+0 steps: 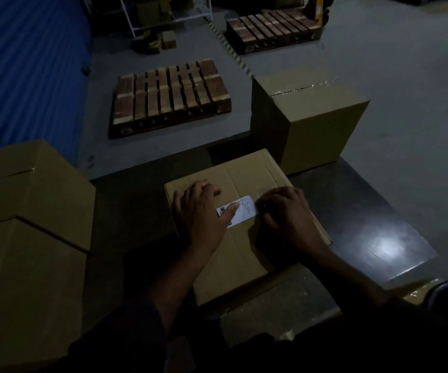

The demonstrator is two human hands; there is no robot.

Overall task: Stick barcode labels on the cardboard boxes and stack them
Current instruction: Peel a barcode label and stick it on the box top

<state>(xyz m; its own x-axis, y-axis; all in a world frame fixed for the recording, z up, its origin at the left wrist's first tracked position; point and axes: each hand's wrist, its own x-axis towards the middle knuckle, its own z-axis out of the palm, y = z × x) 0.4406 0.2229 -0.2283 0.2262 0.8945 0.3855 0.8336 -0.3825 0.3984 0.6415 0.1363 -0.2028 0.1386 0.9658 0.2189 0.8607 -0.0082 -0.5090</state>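
Cardboard box (240, 238) flat at near edge of dark table (365, 211). White label (240, 210) on box top, near middle seam. Left hand (204, 211) lies flat, fingers straight, thumb pressing label's left part. Right hand (285, 214) at label's right end, fingers curled; grip unclear. Second box (309, 122) at far right corner; more boxes (29, 224) stacked left.

Tan cardboard box (241, 238) – white label (240, 210) with black barcode; blue ribbed wall (29, 63); brown slatted pallet (170, 96)

Dark table (357, 211) (glossy) under three cardboard boxes (239, 238).
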